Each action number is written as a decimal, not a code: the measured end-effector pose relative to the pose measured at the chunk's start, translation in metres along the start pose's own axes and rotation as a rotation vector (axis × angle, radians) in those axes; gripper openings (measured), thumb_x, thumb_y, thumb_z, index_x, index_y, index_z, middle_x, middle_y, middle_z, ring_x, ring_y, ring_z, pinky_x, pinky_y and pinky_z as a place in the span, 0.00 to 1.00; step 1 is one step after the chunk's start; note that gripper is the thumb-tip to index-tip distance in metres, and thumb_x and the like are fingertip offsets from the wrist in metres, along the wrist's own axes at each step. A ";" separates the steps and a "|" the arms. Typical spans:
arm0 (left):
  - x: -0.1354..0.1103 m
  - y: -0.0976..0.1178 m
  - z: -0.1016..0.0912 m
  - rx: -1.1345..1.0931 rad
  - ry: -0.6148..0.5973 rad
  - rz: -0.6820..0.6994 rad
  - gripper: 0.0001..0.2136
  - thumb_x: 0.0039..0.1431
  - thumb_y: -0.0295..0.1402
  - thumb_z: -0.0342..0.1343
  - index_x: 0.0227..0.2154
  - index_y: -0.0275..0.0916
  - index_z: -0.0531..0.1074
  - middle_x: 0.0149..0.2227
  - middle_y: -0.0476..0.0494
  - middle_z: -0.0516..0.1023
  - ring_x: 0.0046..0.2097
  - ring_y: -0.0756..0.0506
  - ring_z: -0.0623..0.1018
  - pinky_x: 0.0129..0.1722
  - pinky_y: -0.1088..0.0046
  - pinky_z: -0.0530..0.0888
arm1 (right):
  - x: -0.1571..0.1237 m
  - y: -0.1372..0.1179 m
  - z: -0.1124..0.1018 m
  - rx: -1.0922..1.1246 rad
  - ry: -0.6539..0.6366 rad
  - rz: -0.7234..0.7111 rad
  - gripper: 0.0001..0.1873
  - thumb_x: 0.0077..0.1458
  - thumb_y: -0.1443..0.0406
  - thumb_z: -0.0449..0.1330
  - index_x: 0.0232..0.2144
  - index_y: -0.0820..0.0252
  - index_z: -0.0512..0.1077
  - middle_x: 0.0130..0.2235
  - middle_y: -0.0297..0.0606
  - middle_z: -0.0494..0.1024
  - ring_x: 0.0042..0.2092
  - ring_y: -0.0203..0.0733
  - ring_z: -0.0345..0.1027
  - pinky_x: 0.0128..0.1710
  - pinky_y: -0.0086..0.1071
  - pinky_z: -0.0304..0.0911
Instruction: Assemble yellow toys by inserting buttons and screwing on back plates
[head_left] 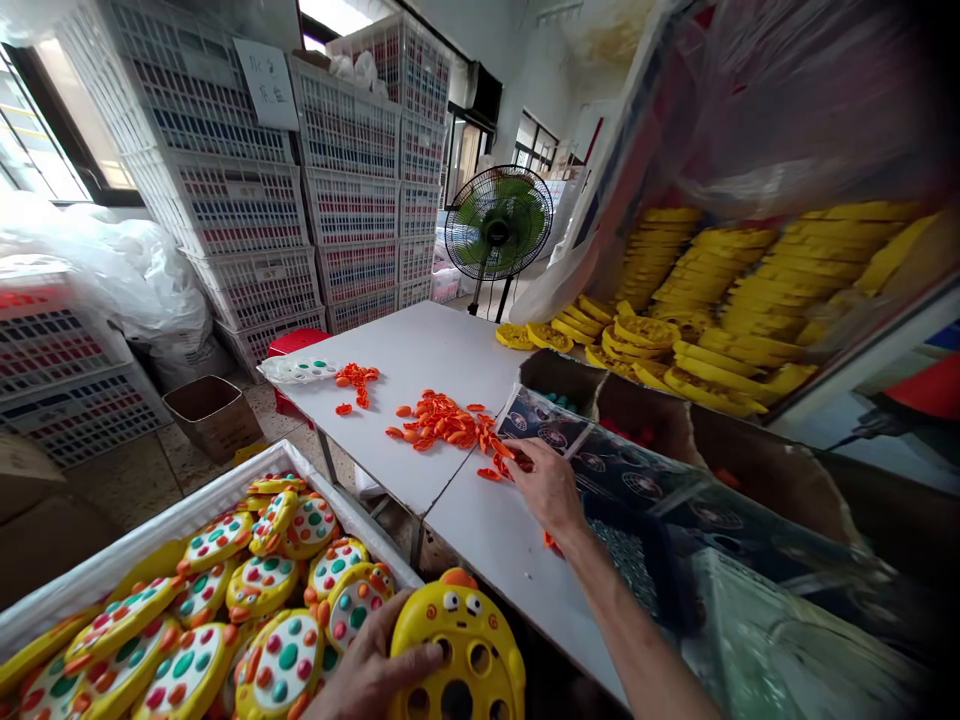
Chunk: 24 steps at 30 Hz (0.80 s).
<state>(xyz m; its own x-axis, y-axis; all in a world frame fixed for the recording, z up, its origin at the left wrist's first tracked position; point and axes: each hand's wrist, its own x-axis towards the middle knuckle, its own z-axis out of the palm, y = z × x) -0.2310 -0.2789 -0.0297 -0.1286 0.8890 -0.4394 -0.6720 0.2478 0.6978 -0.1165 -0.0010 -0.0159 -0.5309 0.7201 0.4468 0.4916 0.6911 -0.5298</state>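
My left hand grips a round yellow plastic toy shell by its left edge. The shell has a moulded animal face with round eyes, an orange tuft on top and several round holes in its body. My right hand is at the right end of a pile of small orange plastic pieces on the table. Its fingers are curled together over orange pieces, and the fingertips are partly hidden. Below that hand, another orange bit lies by the forearm.
A white crate at left holds finished-looking yellow toys with coloured dots. Compartmented boxes line the right side of the white table. Yellow shells are stacked behind them. A fan and stacked crates stand beyond.
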 end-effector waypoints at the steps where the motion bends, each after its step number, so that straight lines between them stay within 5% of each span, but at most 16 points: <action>1: 0.001 0.001 0.001 0.007 -0.005 0.010 0.28 0.50 0.37 0.73 0.54 0.40 0.74 0.43 0.38 0.86 0.45 0.32 0.85 0.45 0.58 0.80 | -0.005 -0.004 -0.004 0.043 -0.005 -0.020 0.13 0.62 0.69 0.58 0.46 0.59 0.78 0.44 0.42 0.81 0.40 0.43 0.78 0.42 0.34 0.74; 7: 0.010 0.010 0.004 0.009 -0.010 0.041 0.24 0.50 0.34 0.73 0.50 0.37 0.76 0.41 0.38 0.86 0.40 0.36 0.86 0.39 0.66 0.80 | -0.063 -0.050 -0.031 0.207 -0.095 -0.194 0.13 0.65 0.66 0.58 0.49 0.52 0.78 0.47 0.40 0.80 0.49 0.45 0.77 0.49 0.36 0.73; 12: 0.013 0.013 0.006 0.017 -0.049 0.028 0.20 0.52 0.33 0.72 0.47 0.37 0.76 0.42 0.39 0.86 0.40 0.39 0.85 0.39 0.69 0.80 | -0.106 -0.070 -0.042 0.185 -0.192 -0.421 0.18 0.66 0.73 0.54 0.53 0.53 0.75 0.45 0.41 0.80 0.45 0.41 0.78 0.44 0.32 0.75; 19: 0.013 0.010 0.008 -0.011 -0.073 -0.023 0.20 0.56 0.30 0.69 0.52 0.37 0.75 0.43 0.37 0.86 0.41 0.39 0.85 0.42 0.66 0.79 | -0.122 -0.073 -0.050 -0.042 -0.167 -0.645 0.23 0.63 0.77 0.49 0.56 0.63 0.71 0.48 0.47 0.82 0.46 0.48 0.78 0.42 0.38 0.78; 24: 0.012 0.009 0.009 -0.015 -0.091 -0.040 0.20 0.56 0.30 0.68 0.51 0.36 0.75 0.43 0.36 0.85 0.42 0.38 0.85 0.46 0.62 0.79 | -0.129 -0.072 -0.049 -0.062 -0.178 -0.681 0.20 0.64 0.76 0.51 0.55 0.66 0.72 0.49 0.48 0.82 0.47 0.49 0.76 0.44 0.39 0.77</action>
<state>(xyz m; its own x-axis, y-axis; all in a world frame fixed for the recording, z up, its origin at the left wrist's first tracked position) -0.2314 -0.2624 -0.0237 -0.0350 0.9099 -0.4133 -0.6864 0.2787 0.6717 -0.0494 -0.1405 0.0000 -0.8364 0.1090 0.5371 0.0457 0.9905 -0.1298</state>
